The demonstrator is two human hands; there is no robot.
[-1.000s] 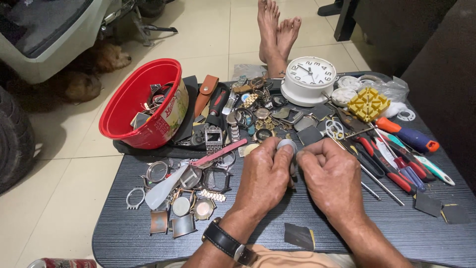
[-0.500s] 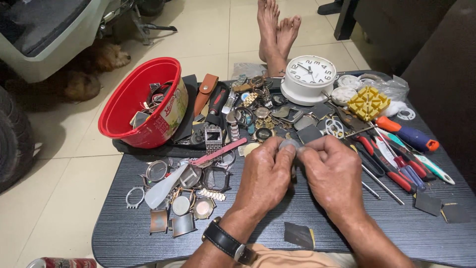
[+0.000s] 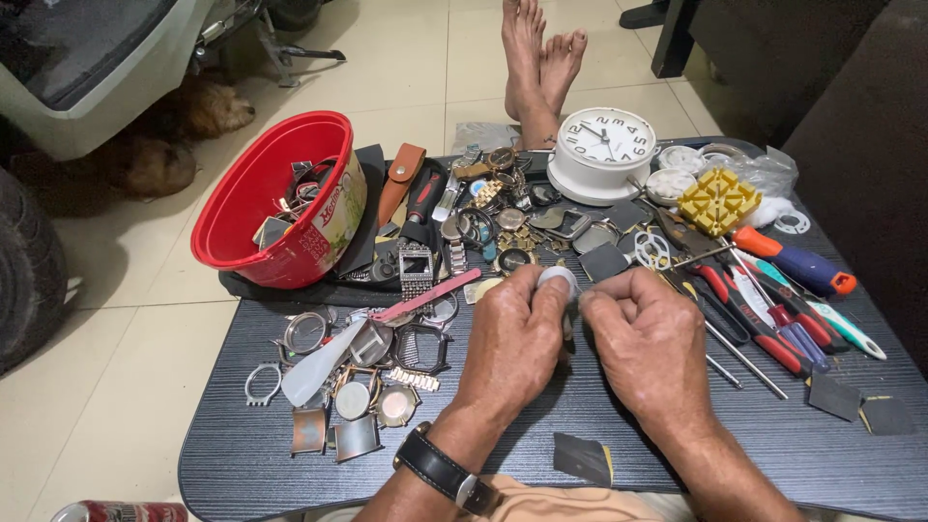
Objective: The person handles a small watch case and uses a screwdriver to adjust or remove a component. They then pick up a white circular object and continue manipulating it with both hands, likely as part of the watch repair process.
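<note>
My left hand (image 3: 515,343) and my right hand (image 3: 650,343) meet over the middle of a dark striped table (image 3: 242,464). Together they pinch a small round silvery watch part (image 3: 558,278) between thumbs and fingertips; most of it is hidden by the fingers. A black wristwatch (image 3: 447,474) sits on my left wrist. Loose watch cases and rings (image 3: 367,387) lie just left of my left hand. A heap of watches and bands (image 3: 503,217) lies beyond both hands.
A red plastic tub (image 3: 280,198) with watch parts stands at the back left. A white alarm clock (image 3: 601,153) is at the back, a yellow tool holder (image 3: 717,200) beside it. Screwdrivers and pliers (image 3: 773,300) lie at right. Bare feet (image 3: 541,68) rest beyond the table.
Both hands stay together over the table centre, with only slight finger movement on the small part. Nothing else has moved.
</note>
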